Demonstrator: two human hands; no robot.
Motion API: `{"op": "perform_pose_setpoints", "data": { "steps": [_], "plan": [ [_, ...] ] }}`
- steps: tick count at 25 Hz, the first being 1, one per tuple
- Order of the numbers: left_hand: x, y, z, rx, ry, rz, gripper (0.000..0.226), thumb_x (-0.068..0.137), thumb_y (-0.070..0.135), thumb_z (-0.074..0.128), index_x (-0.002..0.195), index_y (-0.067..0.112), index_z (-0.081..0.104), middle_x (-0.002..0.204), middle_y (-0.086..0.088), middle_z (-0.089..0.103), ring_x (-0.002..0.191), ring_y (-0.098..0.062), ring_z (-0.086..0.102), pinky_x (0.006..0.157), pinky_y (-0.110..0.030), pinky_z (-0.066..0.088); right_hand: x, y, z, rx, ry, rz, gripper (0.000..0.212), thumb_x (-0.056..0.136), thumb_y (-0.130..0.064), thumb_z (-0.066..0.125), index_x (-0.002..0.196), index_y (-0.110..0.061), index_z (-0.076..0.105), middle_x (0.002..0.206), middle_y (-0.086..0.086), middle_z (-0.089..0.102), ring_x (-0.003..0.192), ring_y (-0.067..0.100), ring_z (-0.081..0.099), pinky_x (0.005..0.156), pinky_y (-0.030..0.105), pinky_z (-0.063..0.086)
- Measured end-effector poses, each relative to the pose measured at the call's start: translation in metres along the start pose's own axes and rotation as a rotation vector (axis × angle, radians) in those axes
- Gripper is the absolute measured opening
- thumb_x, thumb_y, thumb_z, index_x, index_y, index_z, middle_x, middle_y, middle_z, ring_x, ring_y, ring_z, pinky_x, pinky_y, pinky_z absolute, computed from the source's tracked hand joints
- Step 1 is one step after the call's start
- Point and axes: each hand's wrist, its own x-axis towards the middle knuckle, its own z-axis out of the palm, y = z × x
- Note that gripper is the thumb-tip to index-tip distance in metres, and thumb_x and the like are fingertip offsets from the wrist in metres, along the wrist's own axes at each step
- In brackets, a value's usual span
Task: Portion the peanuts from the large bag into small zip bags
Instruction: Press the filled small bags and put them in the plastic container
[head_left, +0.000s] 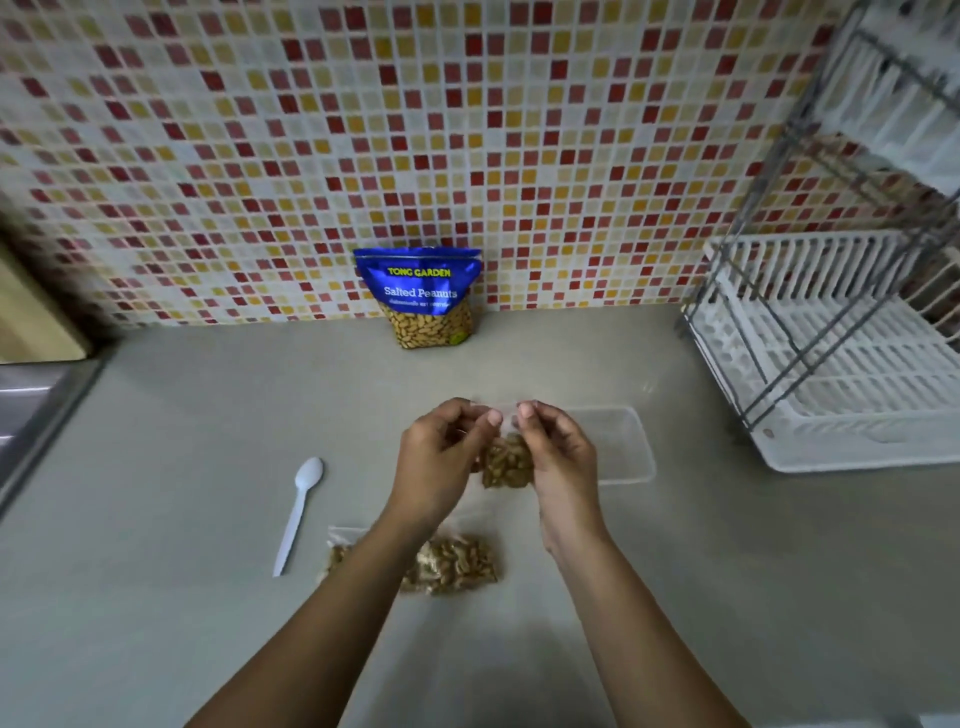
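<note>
A blue large bag of salted peanuts (422, 296) stands upright against the tiled wall at the back of the counter. Above the counter's middle, my left hand (441, 460) and my right hand (558, 457) both pinch the top edge of a small clear zip bag (506, 462) that hangs between them, partly filled with peanuts. Two more filled small zip bags (452, 564) lie flat on the counter below my left forearm, which hides part of them. A white plastic spoon (298, 512) lies to the left, bowl pointing away from me.
A clear plastic container (621, 441) rests on the grey counter (208, 441) just behind my right hand. A white dish rack with a metal frame (831, 364) fills the right side. A steel sink edge (31, 410) is at the far left.
</note>
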Motion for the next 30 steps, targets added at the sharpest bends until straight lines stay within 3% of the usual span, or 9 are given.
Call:
{"op": "perform_pose_setpoints", "data": {
  "steps": [3,6,10,15,20,23,25,30],
  "plan": [
    [0.010,0.014,-0.025,0.028,0.022,0.060,0.011,0.086,0.019,0.064,0.078,0.012,0.068,0.065,-0.004,0.065,0.059,-0.013,0.061,0.055,-0.029,0.053,-0.002,-0.013,0.025,0.053,-0.043,0.013,0.007,0.085,-0.016,0.064,0.082,-0.019,0.070,0.069,-0.005,0.070,0.069,0.007,0.064,0.071,0.024,0.053],
    [0.017,0.021,-0.040,-0.009,0.000,0.061,0.008,0.087,0.014,0.062,0.086,0.008,0.067,0.069,-0.009,0.068,0.065,-0.016,0.064,0.065,-0.036,0.055,-0.003,-0.021,0.042,0.074,-0.063,0.004,0.007,0.085,-0.017,0.064,0.085,-0.021,0.070,0.073,-0.005,0.072,0.069,0.008,0.065,0.066,0.021,0.054],
    [0.020,0.018,-0.056,-0.039,-0.003,0.042,0.007,0.085,0.018,0.065,0.088,0.022,0.070,0.078,0.002,0.069,0.075,-0.010,0.063,0.077,-0.032,0.053,-0.003,-0.019,0.052,-0.024,-0.057,-0.041,0.008,0.085,-0.021,0.065,0.083,-0.025,0.071,0.076,-0.010,0.072,0.072,0.003,0.063,0.066,0.016,0.050],
    [0.026,0.021,-0.066,0.183,-0.040,0.164,0.003,0.082,0.022,0.070,0.083,0.025,0.071,0.068,0.013,0.065,0.064,0.000,0.055,0.063,-0.017,0.046,-0.008,-0.014,0.057,-0.100,-0.058,-0.066,0.008,0.085,-0.020,0.066,0.082,-0.026,0.071,0.077,-0.007,0.071,0.071,0.004,0.063,0.065,0.015,0.050],
    [0.029,0.018,-0.063,0.309,-0.033,0.215,0.003,0.084,0.019,0.067,0.082,0.022,0.069,0.075,0.013,0.064,0.067,-0.001,0.054,0.061,-0.012,0.042,-0.006,-0.008,0.057,-0.143,-0.022,-0.103,0.005,0.085,-0.018,0.067,0.083,-0.021,0.071,0.072,-0.006,0.070,0.066,-0.001,0.062,0.066,0.016,0.049],
    [0.025,0.017,-0.056,0.389,0.007,0.250,0.003,0.084,0.018,0.066,0.082,0.017,0.068,0.076,0.010,0.060,0.070,-0.003,0.055,0.063,-0.007,0.040,-0.006,0.001,0.059,-0.182,0.065,-0.138,0.007,0.085,-0.018,0.066,0.082,-0.024,0.068,0.083,-0.001,0.071,0.076,0.007,0.064,0.072,0.022,0.050],
    [0.024,0.017,-0.056,0.431,0.031,0.271,0.005,0.084,0.018,0.066,0.083,0.015,0.069,0.077,0.009,0.060,0.074,-0.005,0.056,0.067,-0.010,0.041,-0.005,0.004,0.060,-0.185,0.104,-0.151,0.010,0.085,-0.018,0.066,0.080,-0.027,0.067,0.087,0.001,0.071,0.082,0.012,0.064,0.078,0.027,0.051],
    [0.026,0.008,-0.066,0.578,0.041,0.314,0.008,0.087,0.027,0.062,0.085,0.021,0.067,0.082,0.012,0.059,0.077,-0.009,0.057,0.077,-0.040,0.049,-0.001,-0.003,0.056,-0.182,0.107,-0.142,0.011,0.085,-0.017,0.066,0.078,-0.026,0.067,0.081,-0.002,0.069,0.074,0.008,0.061,0.073,0.026,0.050]
  ]
}}
